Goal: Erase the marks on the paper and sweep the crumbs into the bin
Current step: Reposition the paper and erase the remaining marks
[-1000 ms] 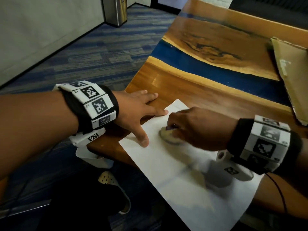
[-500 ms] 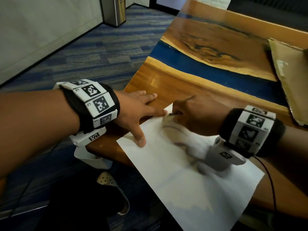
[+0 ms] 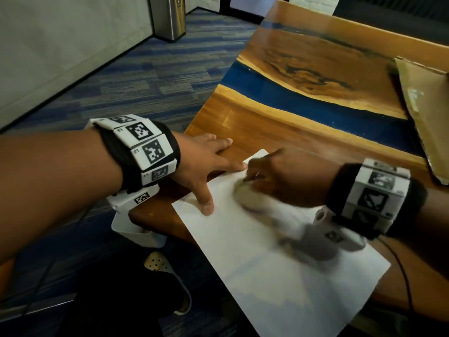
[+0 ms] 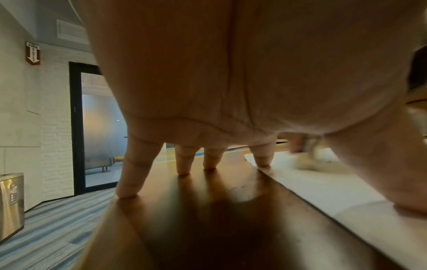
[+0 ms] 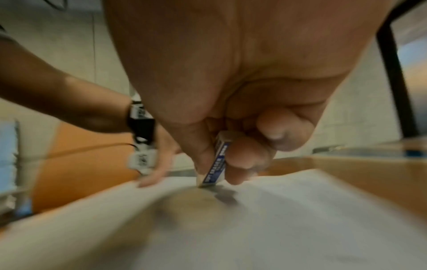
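A white sheet of paper (image 3: 279,263) lies at the near corner of the wooden table (image 3: 243,125). My left hand (image 3: 206,164) is spread flat, its forefinger and thumb pressing the paper's far-left edge and its other fingers on the wood. My right hand (image 3: 279,178) pinches a small eraser in a blue and white sleeve (image 5: 216,162), its tip down on the paper beside a grey smudge (image 5: 194,206). In the left wrist view the fingertips (image 4: 262,160) rest straight on the wood and on the paper (image 4: 323,184). The right hand is motion-blurred.
A flat piece of brown cardboard (image 3: 427,113) lies at the table's right side. A blue resin strip (image 3: 315,103) crosses the tabletop. A steel bin (image 3: 170,18) stands on the carpet far off by the wall. My shoe (image 3: 167,276) is below the table edge.
My right hand has rubbed the eraser back and forth near the paper's far corner, away and then slightly back. The left hand has stayed pressed on the paper.
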A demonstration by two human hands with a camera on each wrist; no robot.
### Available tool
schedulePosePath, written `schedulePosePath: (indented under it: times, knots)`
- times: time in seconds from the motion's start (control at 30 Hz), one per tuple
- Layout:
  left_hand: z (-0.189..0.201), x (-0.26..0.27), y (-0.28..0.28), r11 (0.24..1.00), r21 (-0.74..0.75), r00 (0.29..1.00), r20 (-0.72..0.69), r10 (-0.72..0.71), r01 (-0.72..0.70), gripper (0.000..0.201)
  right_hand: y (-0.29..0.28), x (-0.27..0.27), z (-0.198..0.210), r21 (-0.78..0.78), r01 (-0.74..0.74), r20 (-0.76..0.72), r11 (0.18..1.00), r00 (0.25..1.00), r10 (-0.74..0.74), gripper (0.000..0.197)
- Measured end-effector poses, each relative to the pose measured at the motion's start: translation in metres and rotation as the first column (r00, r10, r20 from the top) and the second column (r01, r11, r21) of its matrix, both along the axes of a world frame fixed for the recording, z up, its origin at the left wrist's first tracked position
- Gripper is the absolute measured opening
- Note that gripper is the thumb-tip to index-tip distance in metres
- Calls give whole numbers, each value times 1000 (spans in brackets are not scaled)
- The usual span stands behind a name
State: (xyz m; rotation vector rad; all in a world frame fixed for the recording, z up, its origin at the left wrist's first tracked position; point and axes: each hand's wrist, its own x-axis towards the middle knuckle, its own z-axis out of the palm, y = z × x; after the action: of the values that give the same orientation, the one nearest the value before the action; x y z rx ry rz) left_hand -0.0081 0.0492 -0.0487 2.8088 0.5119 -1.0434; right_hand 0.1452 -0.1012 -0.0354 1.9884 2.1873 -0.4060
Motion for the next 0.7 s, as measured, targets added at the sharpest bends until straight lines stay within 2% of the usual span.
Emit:
schedulePosePath:
  times: [0.07, 0.1, 0.2, 0.23, 0.3, 0.37, 0.4, 0.43, 0.53, 0.57, 0.7]
  knots:
    - [2, 1, -1, 1000, 16, 1000, -11, -14, 14, 121, 5, 19, 3, 25, 101, 101, 995, 990, -103, 22]
    - [4, 2, -1, 999, 25, 1000, -18, -22, 22, 122, 2, 20, 1, 37, 88, 88, 995, 992, -91, 22]
    - [6, 4, 0, 999, 33, 999, -38, -28, 29, 121, -14, -6, -5, -4, -136, -91, 991, 987, 135, 25]
    - [7, 4, 0, 999, 35, 999, -44, -28, 30, 122, -18, -8, -7, -38, -171, -132, 984, 977, 165, 26]
    - [8, 5, -1, 998, 43, 998, -56, -35, 38, 122, -9, 6, -3, -55, -78, -60, 995, 995, 75, 26]
    - [9, 8, -3, 997, 61, 996, -69, -49, 53, 121, -3, 24, -1, 7, 66, 70, 998, 995, -67, 25]
    - [9, 9, -4, 996, 69, 996, -75, -55, 60, 121, -4, 27, -3, 38, 92, 89, 995, 992, -95, 24]
    - [9, 10, -4, 995, 72, 995, -79, -59, 65, 121, -7, 21, -4, 48, 73, 62, 996, 995, -75, 24]
    - [11, 10, -3, 995, 68, 993, -97, -64, 70, 122, -21, -12, -9, -21, -141, -109, 990, 984, 138, 25]
    - [11, 11, -4, 995, 72, 992, -105, -68, 76, 122, -20, -12, -7, -44, -136, -116, 990, 985, 130, 24]
    - [14, 14, -7, 993, 85, 990, -123, -71, 82, 120, -4, 27, 2, -27, 157, 45, 987, 987, -155, 23]
